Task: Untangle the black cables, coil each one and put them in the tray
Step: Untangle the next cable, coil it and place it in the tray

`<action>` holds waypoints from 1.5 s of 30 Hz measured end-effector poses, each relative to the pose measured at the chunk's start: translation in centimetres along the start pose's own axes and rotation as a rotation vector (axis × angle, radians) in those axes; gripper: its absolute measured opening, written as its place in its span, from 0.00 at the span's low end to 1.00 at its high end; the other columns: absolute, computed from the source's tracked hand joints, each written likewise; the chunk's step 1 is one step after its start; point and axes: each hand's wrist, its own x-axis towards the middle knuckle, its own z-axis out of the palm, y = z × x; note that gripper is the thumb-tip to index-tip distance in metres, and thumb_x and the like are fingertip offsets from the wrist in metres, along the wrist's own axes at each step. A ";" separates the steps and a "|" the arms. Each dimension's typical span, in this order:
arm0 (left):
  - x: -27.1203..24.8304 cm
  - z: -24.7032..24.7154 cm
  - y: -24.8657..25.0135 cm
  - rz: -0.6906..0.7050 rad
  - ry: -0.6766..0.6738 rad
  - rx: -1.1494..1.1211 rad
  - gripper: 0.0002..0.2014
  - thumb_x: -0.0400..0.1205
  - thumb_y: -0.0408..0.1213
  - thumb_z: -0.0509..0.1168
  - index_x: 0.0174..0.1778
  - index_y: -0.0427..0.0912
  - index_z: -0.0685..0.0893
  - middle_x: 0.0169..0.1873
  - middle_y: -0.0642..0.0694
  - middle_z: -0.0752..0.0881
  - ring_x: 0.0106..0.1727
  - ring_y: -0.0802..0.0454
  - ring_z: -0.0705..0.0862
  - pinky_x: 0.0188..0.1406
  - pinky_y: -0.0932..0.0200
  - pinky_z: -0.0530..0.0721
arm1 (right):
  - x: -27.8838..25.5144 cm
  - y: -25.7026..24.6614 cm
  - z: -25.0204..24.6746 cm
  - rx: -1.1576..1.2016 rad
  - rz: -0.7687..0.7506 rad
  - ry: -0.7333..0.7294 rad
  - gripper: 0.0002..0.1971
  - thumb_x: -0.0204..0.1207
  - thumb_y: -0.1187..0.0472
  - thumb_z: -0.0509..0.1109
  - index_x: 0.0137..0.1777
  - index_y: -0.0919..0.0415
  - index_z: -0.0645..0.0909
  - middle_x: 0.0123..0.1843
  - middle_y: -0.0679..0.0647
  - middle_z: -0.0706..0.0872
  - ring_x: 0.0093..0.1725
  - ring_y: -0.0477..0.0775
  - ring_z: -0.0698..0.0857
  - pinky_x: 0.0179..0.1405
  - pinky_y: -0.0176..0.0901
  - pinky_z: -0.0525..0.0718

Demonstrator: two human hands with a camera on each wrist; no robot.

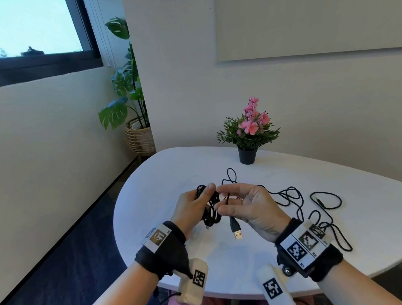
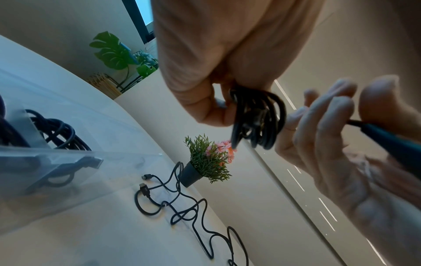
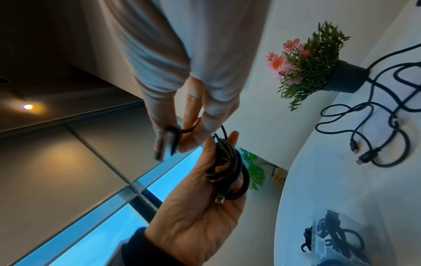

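My left hand (image 1: 201,202) grips a coiled black cable (image 1: 211,209) above the white table (image 1: 172,170). The coil (image 2: 257,118) hangs under my left fingers in the left wrist view, and in the right wrist view the coil (image 3: 230,172) lies in that palm. My right hand (image 1: 234,199) is just right of the coil and pinches this cable's free end. Its USB plug (image 1: 237,233) dangles below the hand. More loose black cables (image 1: 296,197) lie tangled on the table to the right. A clear tray (image 2: 56,176) holds coiled cables.
A small potted plant with pink flowers (image 1: 248,132) stands at the table's back edge. The loose cables (image 2: 182,207) stretch from the pot towards the near right edge. The tray (image 3: 337,239) stands near me on the table. A large floor plant (image 1: 126,85) fills the corner.
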 end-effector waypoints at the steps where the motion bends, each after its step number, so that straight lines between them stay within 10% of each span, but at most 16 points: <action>1: 0.0 -0.1 0.0 -0.008 -0.002 -0.007 0.25 0.79 0.55 0.65 0.45 0.30 0.85 0.30 0.40 0.75 0.33 0.47 0.72 0.33 0.54 0.72 | -0.1 -0.2 0.1 0.001 -0.002 -0.008 0.18 0.65 0.82 0.72 0.54 0.68 0.83 0.39 0.58 0.89 0.35 0.52 0.90 0.33 0.38 0.86; 10: 0.1 -0.9 0.6 -0.014 0.025 -0.008 0.26 0.81 0.53 0.63 0.51 0.28 0.84 0.23 0.48 0.70 0.21 0.57 0.66 0.21 0.65 0.64 | -0.2 -0.9 -1.2 -0.237 0.031 -0.218 0.24 0.71 0.78 0.60 0.62 0.60 0.85 0.60 0.50 0.85 0.49 0.43 0.81 0.46 0.37 0.81; 16: -0.1 -0.4 0.7 -0.085 0.013 -0.170 0.25 0.80 0.54 0.64 0.54 0.32 0.86 0.39 0.36 0.84 0.42 0.44 0.81 0.55 0.44 0.83 | 0.5 0.7 -0.8 -0.679 -0.276 -0.142 0.19 0.64 0.72 0.79 0.50 0.48 0.90 0.50 0.48 0.85 0.42 0.42 0.79 0.34 0.43 0.75; 19: 0.0 0.0 0.8 -0.110 0.073 -0.283 0.24 0.80 0.50 0.65 0.52 0.28 0.84 0.27 0.44 0.82 0.32 0.48 0.80 0.43 0.51 0.83 | 0.5 1.7 -0.5 -0.789 -0.394 -0.045 0.13 0.66 0.65 0.80 0.48 0.48 0.91 0.46 0.45 0.82 0.43 0.41 0.79 0.41 0.27 0.73; 25: 0.1 0.2 0.0 -0.123 0.153 -0.393 0.22 0.81 0.48 0.66 0.53 0.28 0.84 0.29 0.42 0.78 0.30 0.49 0.80 0.37 0.55 0.82 | -0.3 3.9 -0.2 -0.971 -0.730 -0.021 0.12 0.74 0.59 0.74 0.57 0.47 0.88 0.52 0.47 0.77 0.48 0.49 0.77 0.49 0.38 0.79; 28: -0.2 0.5 0.0 -0.112 0.126 -0.491 0.19 0.82 0.48 0.62 0.51 0.32 0.85 0.30 0.44 0.77 0.31 0.51 0.80 0.42 0.54 0.83 | -0.7 4.4 0.1 -0.884 -0.688 -0.102 0.14 0.76 0.63 0.72 0.60 0.52 0.86 0.51 0.46 0.79 0.49 0.49 0.81 0.47 0.43 0.84; 38: -1.1 1.0 1.3 0.014 0.064 -0.570 0.20 0.79 0.54 0.58 0.55 0.43 0.83 0.41 0.39 0.75 0.32 0.54 0.81 0.28 0.63 0.84 | -2.0 3.7 1.3 -0.646 -0.231 -0.030 0.22 0.72 0.30 0.59 0.50 0.40 0.88 0.61 0.45 0.66 0.71 0.47 0.65 0.72 0.30 0.60; 41: -1.1 1.2 1.8 0.074 0.121 -0.613 0.21 0.73 0.56 0.60 0.53 0.45 0.84 0.40 0.42 0.76 0.44 0.47 0.77 0.49 0.49 0.82 | -2.4 3.0 1.9 -0.380 -0.143 0.017 0.18 0.76 0.43 0.62 0.49 0.52 0.89 0.61 0.54 0.71 0.67 0.42 0.74 0.63 0.25 0.70; 45: -1.3 1.8 2.2 0.129 0.098 -0.713 0.18 0.79 0.53 0.56 0.52 0.44 0.81 0.25 0.51 0.77 0.28 0.58 0.77 0.32 0.59 0.83 | -2.1 1.8 2.1 -0.078 0.039 0.097 0.16 0.77 0.44 0.62 0.41 0.54 0.84 0.50 0.50 0.86 0.54 0.47 0.80 0.47 0.40 0.70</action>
